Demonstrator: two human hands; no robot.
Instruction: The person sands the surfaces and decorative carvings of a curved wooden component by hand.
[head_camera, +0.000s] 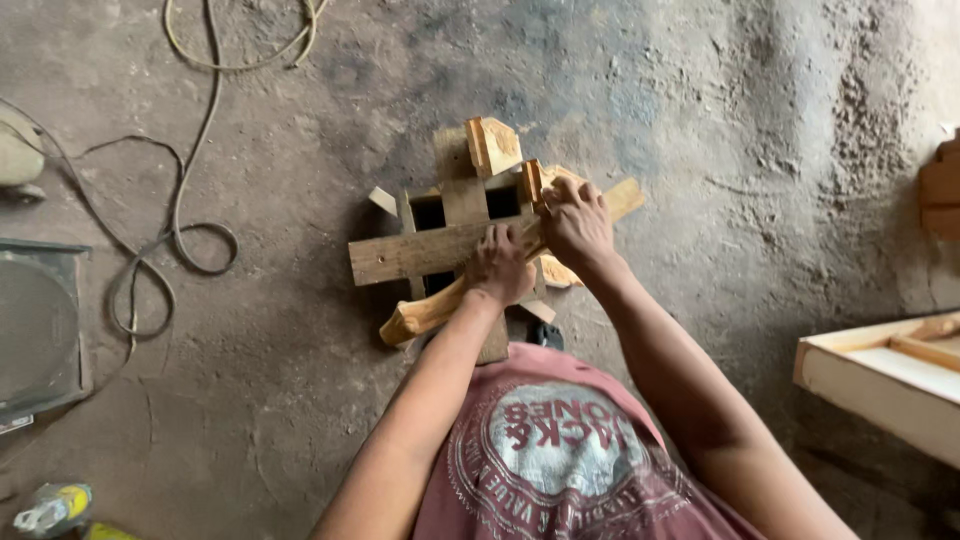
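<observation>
The stick (440, 305), a pale rough length of wood, lies slantwise across a low frame (405, 255) of nailed boards on the floor (700, 120), its long axis running from lower left near the person's body up to the right. Both hands are closed on it, side by side. The left hand (498, 265) has its grip wrapped around the middle; the right hand (575, 222) clasps it just beyond, toward the far end. A wood chunk (493, 146) rests on the frame's far edge.
</observation>
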